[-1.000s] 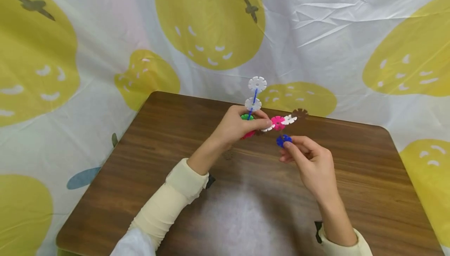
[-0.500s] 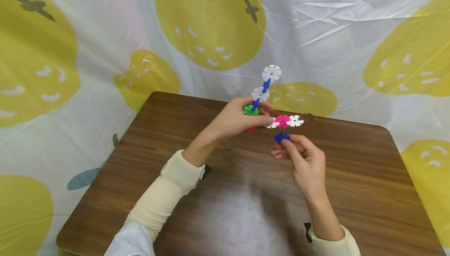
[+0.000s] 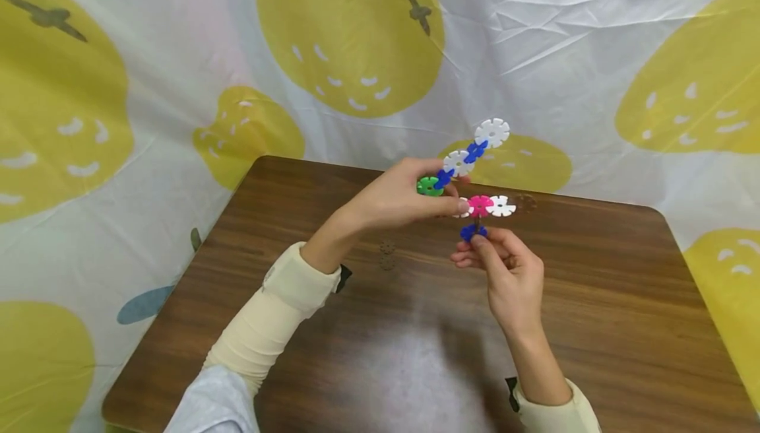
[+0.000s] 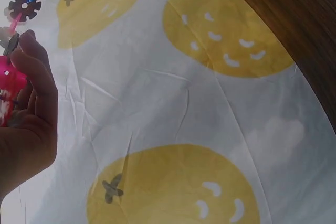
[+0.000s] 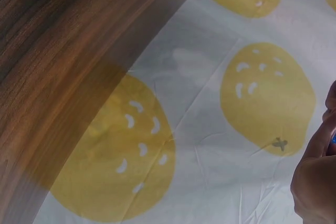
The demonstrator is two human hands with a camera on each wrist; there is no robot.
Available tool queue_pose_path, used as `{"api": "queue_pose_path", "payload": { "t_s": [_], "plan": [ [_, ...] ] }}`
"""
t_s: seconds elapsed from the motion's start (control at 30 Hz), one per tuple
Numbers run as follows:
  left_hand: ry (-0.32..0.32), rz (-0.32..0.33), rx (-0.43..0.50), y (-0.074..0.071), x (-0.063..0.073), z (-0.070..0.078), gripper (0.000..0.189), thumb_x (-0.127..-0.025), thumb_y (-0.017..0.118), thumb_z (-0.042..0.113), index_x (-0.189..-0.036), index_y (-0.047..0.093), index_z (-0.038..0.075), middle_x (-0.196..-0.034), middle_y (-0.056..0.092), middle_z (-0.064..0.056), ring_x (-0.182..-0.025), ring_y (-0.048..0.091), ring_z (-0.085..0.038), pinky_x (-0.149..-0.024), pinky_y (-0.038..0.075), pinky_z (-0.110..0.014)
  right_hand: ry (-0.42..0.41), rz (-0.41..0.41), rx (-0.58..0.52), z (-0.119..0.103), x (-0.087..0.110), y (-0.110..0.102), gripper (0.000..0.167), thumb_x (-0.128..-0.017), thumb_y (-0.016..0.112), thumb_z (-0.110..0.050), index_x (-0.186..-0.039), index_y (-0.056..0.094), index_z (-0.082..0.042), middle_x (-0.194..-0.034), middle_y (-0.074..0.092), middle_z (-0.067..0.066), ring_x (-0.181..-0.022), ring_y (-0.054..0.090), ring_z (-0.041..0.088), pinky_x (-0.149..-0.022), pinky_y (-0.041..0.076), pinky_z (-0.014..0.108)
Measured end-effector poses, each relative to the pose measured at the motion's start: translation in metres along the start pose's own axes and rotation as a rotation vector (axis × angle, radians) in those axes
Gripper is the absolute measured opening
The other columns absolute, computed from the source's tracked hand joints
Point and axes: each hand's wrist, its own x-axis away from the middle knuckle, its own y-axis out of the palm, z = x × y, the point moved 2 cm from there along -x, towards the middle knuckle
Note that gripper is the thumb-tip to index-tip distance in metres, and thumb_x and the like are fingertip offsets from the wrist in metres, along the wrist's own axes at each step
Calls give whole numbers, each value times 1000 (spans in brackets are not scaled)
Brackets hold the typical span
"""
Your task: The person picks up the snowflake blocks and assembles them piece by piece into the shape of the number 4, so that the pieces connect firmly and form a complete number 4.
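In the head view my left hand [image 3: 386,195] holds a chain of notched plastic snowflake discs between thumb and fingers. Upward from a green disc [image 3: 429,186] run blue discs [image 3: 475,152] and white discs, ending in a white disc [image 3: 492,133]. To the right, a pink disc [image 3: 479,206] joins a white disc [image 3: 502,206] and a brown disc [image 3: 526,203]. Under the pink disc, a brown disc seen edge-on meets a blue disc [image 3: 472,233], pinched by my right hand [image 3: 516,281]. The right wrist view shows only part of that hand, at its right edge.
Small brown discs [image 3: 387,261] lie on the wooden table [image 3: 285,222], left of the right hand. Behind and beside the table hangs a white cloth [image 3: 534,76] printed with yellow fruit.
The white-and-blue branch has tilted over to the right as the left hand turned. The right hand has shifted slightly left and up, still pinching the blue disc.
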Motion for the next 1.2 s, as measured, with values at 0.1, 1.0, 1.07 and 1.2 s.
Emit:
{"api": "queue_pose_path", "payload": {
  "t_s": [0.1,1.0,1.07,1.2],
  "plan": [
    [14,7,1,-1,0,1,27,-91,79,26,-113,71,12,-88,71,0,-78,58,-9,-71,51,-25,-17,16,-1,-1,-1,0,18,-102,59,-1,-102,63,17,-84,78,7,-72,78,19,-66,64,37],
    [122,203,421,5,6,-20,82,-108,16,57,-138,56,-8,-135,65,-26,-123,65,-21,-109,48,-34,-119,76,-56,-5,-9,-6,16,-101,57,4,-102,62,19,-86,79,6,-71,78,20,-64,64,36],
    [127,322,551,8,7,-31,66,-109,18,35,-134,56,-13,-129,68,-23,-118,65,-19,-105,48,-35,-126,77,-60,-6,-10,-6,16,-101,57,4,-102,62,20,-86,79,7,-71,78,20,-64,64,36],
    [102,547,646,20,6,-58,38,-101,40,7,-122,61,-18,-104,74,-1,-97,67,-11,-88,54,-28,-142,77,-71,-9,-10,-5,17,-101,58,4,-102,62,20,-87,79,7,-71,78,20,-64,64,36]
  ]
}}
